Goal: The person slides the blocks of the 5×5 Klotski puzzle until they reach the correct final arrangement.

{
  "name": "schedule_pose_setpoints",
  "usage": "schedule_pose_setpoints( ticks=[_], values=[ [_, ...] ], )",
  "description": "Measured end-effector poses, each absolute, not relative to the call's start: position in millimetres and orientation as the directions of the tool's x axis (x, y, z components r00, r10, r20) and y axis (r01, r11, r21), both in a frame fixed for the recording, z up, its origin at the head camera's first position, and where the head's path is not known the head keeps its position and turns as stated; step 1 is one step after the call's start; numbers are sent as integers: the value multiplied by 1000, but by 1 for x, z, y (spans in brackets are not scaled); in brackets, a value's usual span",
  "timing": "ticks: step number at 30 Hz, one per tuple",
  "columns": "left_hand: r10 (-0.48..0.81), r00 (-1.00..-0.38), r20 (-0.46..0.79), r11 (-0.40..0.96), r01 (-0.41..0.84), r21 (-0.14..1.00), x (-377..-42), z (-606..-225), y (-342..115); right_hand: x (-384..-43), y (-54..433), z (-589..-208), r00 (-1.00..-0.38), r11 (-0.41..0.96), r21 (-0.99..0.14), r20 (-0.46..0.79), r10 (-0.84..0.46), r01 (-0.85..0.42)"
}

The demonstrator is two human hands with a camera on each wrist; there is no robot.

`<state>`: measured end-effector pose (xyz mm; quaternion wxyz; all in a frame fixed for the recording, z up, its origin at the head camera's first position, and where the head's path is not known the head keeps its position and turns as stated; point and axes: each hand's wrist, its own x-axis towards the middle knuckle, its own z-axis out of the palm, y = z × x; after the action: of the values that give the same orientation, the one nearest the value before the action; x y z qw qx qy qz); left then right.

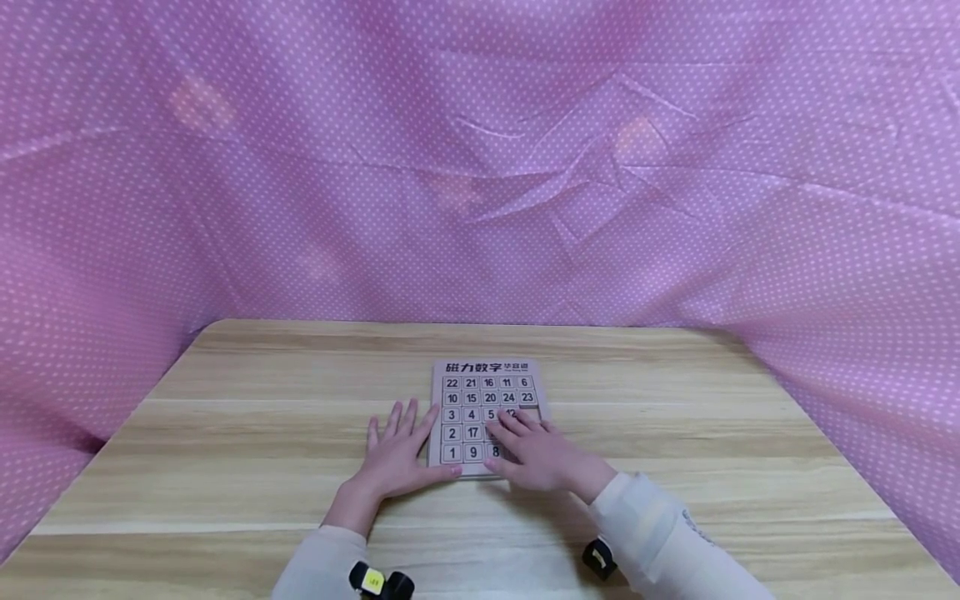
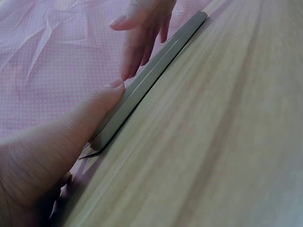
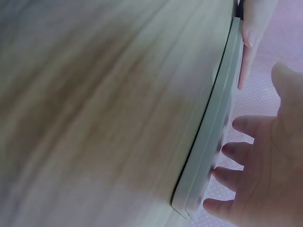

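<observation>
A pale sliding number puzzle (image 1: 438,383) lies flat on the table, with dark characters along its top and rows of numbered tiles (image 1: 471,398) below. A gap shows at the right end of its third row. My left hand (image 1: 397,458) is spread at the puzzle's left side, the thumb (image 2: 106,97) resting on its near left corner. Over the lower right tiles is my right hand (image 1: 543,458), its fingers (image 3: 236,152) extended and apart. Several tiles are hidden under it; whether each fingertip touches one I cannot tell.
The puzzle stands on a wood-grain table (image 1: 247,433). A pink dotted cloth (image 1: 375,208) hangs behind the table and along both sides. Black wrist devices are strapped at the left sleeve (image 1: 318,567) and the right sleeve (image 1: 660,533).
</observation>
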<state>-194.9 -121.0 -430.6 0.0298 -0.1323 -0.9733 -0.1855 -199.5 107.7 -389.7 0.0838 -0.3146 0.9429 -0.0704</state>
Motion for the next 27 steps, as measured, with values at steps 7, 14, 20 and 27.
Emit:
schedule_pose_setpoints(
  ticks=[7, 14, 20, 27],
  values=[
    [243, -965, 99, 899, 262, 352, -195, -432, -120, -192, 117, -385, -774, 772, -209, -91, -626, -600],
    [242, -964, 107, 898, 265, 351, -195, -432, -121, -175, 128, -382, -746, 745, -175, -75, -662, -644],
    [242, -964, 107, 897, 264, 355, -194, -431, -121, -164, 137, -383, -732, 730, -175, -64, -678, -661],
    [244, -964, 101, 897, 264, 354, -194, -430, -121, -151, 147, -383, -739, 738, -190, -82, -669, -647]
  ],
)
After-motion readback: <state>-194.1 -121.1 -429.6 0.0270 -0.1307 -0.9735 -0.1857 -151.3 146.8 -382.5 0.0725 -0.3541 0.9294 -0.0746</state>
